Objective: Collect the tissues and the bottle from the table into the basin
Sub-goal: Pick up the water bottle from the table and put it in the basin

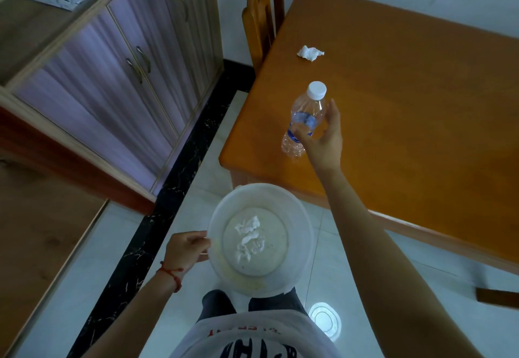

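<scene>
Hands: right hand (323, 138) half-curled around clear ribbed bottle (304, 120); left hand (186, 249) pinching translucent round basin (304, 225).

bottle (304, 118): 1 | tissue on table (310, 53): 1 | tissues in basin (250, 238): 1 clump | basin (304, 234): 1

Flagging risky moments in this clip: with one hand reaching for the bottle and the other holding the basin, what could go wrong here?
The bottle stands near the table edge; the open right hand could knock it over or off the table. The left hand pinches the basin by the rim alone, so the bottle's added weight may tip it. The far tissue might get forgotten.
</scene>
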{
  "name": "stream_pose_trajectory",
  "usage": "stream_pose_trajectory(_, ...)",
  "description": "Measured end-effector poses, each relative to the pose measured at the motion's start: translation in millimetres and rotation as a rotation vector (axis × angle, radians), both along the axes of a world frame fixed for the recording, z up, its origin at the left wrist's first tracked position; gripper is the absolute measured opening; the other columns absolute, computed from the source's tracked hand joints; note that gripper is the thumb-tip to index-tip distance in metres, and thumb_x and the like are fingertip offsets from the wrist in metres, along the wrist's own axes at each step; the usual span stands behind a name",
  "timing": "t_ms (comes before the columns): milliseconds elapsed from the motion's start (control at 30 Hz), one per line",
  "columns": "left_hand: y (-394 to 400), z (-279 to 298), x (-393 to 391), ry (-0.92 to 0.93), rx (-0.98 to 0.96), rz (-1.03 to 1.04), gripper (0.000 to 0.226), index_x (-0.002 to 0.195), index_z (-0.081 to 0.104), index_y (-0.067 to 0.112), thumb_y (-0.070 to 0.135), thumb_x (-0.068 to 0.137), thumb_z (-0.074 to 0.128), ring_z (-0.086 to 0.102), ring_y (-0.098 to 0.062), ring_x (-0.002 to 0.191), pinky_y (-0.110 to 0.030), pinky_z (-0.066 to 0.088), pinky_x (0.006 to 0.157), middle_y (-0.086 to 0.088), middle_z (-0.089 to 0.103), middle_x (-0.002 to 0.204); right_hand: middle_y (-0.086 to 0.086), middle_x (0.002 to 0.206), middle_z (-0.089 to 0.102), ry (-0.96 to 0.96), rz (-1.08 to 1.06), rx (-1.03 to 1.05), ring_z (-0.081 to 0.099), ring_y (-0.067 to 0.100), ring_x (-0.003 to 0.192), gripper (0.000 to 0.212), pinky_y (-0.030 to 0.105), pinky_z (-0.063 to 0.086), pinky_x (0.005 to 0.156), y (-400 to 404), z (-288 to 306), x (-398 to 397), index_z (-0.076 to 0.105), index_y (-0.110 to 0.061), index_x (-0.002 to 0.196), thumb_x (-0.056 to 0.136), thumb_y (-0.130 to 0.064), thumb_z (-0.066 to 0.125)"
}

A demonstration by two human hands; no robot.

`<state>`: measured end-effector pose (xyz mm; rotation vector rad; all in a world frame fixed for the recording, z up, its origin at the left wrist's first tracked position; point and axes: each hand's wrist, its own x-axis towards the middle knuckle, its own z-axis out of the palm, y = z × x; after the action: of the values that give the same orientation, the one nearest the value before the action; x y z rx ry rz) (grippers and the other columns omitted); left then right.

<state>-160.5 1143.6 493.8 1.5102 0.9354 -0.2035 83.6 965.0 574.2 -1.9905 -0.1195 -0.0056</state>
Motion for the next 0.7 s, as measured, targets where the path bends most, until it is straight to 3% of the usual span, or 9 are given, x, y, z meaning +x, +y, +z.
stream_pose_trajectory(100, -0.1, -1.3, 0.8, 0.004, -0.016, 0.004, 0.020, 0.078, 0.070, 0.015, -0.003, 0.079, 0.059, 0.065, -0.030, 0.076, -0.016, 0.055, 0.050, -0.020, 0.068, 0.090, 0.008, 0.147, 0.035, -0.021, 0.022, -0.006, 0.039, 0.026, 0.131, 0.087, 0.051, 0.043, 0.102, 6.2, -2.5, 7.6, 0.021, -0.019, 0.141, 0.070, -0.037, 0.070)
stream_pose_trajectory(200, 1.2, -4.3, 2.0, 0.021, -0.026, 0.026, 0.017, 0.086, 0.070, 0.009, -0.001, 0.078, 0.060, 0.066, -0.032, 0.079, -0.018, 0.057, 0.053, -0.023, 0.069, 0.094, 0.006, 0.140, 0.044, -0.035, -0.001, -0.023, 0.048, 0.023, 0.123, 0.075, 0.046, 0.048, 0.098, 8.4, -3.0, 11.4, 0.028, -0.018, 0.137, 0.075, -0.028, 0.070)
stream_pose_trajectory(333, 1.6, -6.4, 1.6, 0.036, -0.017, 0.026, 0.018, 0.092, 0.070, 0.005, 0.001, 0.079, 0.060, 0.066, -0.032, 0.080, -0.017, 0.056, 0.053, -0.023, 0.069, 0.094, 0.005, 0.134, 0.051, -0.066, 0.045, 0.001, 0.052, 0.016, 0.115, 0.071, 0.020, 0.049, 0.087, 6.2, 5.5, 0.4, 0.033, -0.016, 0.134, 0.075, -0.023, 0.073)
stream_pose_trajectory(433, 3.1, -7.4, -1.1, 0.034, -0.023, 0.040, 0.018, 0.092, 0.071, 0.006, 0.000, 0.078, 0.061, 0.067, -0.031, 0.081, -0.018, 0.057, 0.053, -0.020, 0.070, 0.093, -0.009, 0.123, 0.053, -0.051, 0.105, 0.052, 0.054, 0.004, 0.105, 0.070, 0.004, 0.046, 0.076, 2.9, 15.8, -23.0, 0.036, -0.018, 0.131, 0.073, -0.024, 0.075)
stream_pose_trajectory(600, 6.1, -8.6, -8.5, 0.048, -0.028, 0.053, 0.019, 0.095, 0.070, 0.003, -0.001, 0.079, 0.061, 0.066, -0.027, 0.078, -0.014, 0.053, 0.048, -0.015, 0.069, 0.088, -0.019, 0.109, 0.053, 0.122, 0.316, 0.076, 0.057, -0.001, 0.097, 0.069, 0.007, 0.049, 0.076, -4.9, 15.0, -73.1, 0.039, -0.022, 0.128, 0.070, -0.019, 0.077)
stream_pose_trajectory(700, 8.6, -9.5, -15.2, 0.054, -0.029, 0.074, 0.019, 0.095, 0.069, 0.003, -0.003, 0.078, 0.060, 0.066, -0.028, 0.077, -0.015, 0.054, 0.048, -0.015, 0.069, 0.087, -0.018, 0.107, 0.053, 0.236, 0.415, 0.038, 0.058, 0.009, 0.100, 0.067, 0.021, 0.050, 0.083, -2.3, 0.4, -100.8, 0.040, -0.019, 0.128, 0.071, -0.015, 0.075)
